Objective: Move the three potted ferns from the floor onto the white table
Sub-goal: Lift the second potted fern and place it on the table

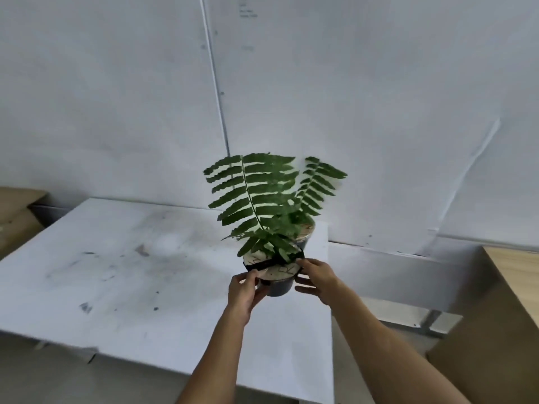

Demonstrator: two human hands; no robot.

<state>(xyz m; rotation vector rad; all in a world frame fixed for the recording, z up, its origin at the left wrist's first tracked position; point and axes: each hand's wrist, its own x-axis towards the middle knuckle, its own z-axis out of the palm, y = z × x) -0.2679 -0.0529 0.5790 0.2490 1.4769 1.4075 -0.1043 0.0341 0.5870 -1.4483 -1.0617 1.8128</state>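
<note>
I see the near fern pot [277, 279] on the tabletop [116, 258] near its right edge, just before a second pot [304, 233]. Left hand [246, 290] and right hand [316, 279] grip its sides. Risk: fronds tangling, tipping either pot on release.

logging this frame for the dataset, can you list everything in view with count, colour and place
potted ferns: two, green fronds in dark pots, on the table near its right edge, one behind the other
white table: one, white with grey scuffs, centre and left
cardboard boxes: at least one, brown, far left behind the table
wooden furniture: one, light brown, right edge
wall: white panels, behind
hands: two, left hand and right hand gripping the nearer pot's sides
</note>
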